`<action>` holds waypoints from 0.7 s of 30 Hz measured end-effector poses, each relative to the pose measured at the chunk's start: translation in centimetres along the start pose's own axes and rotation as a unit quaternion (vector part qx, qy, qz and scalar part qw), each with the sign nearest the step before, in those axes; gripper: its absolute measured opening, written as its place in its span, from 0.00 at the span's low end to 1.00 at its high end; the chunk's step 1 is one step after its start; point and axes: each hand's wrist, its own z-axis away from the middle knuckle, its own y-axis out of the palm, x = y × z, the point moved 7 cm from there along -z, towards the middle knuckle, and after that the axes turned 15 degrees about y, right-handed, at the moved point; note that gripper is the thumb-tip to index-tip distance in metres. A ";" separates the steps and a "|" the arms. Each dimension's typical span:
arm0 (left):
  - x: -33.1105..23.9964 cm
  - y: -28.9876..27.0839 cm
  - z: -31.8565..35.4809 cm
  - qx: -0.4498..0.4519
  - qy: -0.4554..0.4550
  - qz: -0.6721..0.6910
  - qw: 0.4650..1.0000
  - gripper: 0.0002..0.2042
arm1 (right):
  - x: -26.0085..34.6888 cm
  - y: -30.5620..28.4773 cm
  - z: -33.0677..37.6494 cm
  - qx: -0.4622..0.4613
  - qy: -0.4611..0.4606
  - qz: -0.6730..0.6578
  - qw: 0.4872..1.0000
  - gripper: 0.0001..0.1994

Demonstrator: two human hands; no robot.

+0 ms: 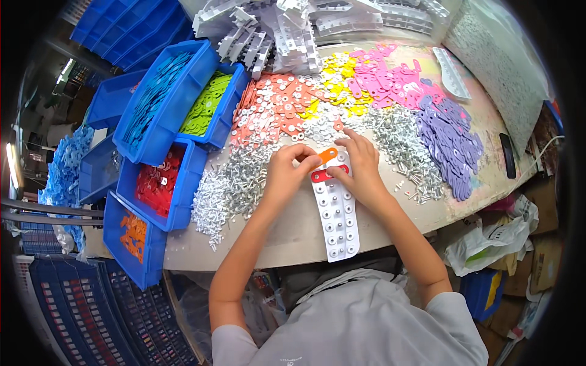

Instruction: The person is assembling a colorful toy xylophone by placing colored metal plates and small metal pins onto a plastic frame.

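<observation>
Across the full span of the workplace: one pale worktop [287, 244], curved at the near edge, bearing all the goods below except as noted.

At its back, one tangled stack of white toothed mouldings [274, 36].

Along its left side, four filled blue bins: one of blue pieces [162, 91], uppermost; one of green pieces [207, 104], beside it; one of red pieces [162, 186], nearer the person; one of orange pieces [133, 235], nearest.

Loose heaps, left to right: salmon tags [274, 104], yellow tags [342, 76], pink tags [390, 79], purple tags [448, 134].

One white strip [335, 219], long, rounded at the near end, studded with rings and pegs; lies between the forearms, its far end under the hands.

One spare white strip [452, 73], apart, beyond the purple tags.

One left hand [292, 171]: thumb and forefinger pinched together on the left end of an orange tag [329, 155].

One right hand [363, 168]: partly open, fingers bent along the strip's right side, thumb on a red tag [329, 174]; firmness of hold cannot be told.

Orange tag slants above the strip's far end; red tag lies crosswise just below it.

Smallest: silvery rivets [406, 146], many, heaped both sides.
</observation>
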 end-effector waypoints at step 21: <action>-0.1 2.6 -1.7 0.056 0.112 -0.175 0.977 0.11 | -0.4 0.0 0.4 -0.035 0.012 0.000 0.999 0.37</action>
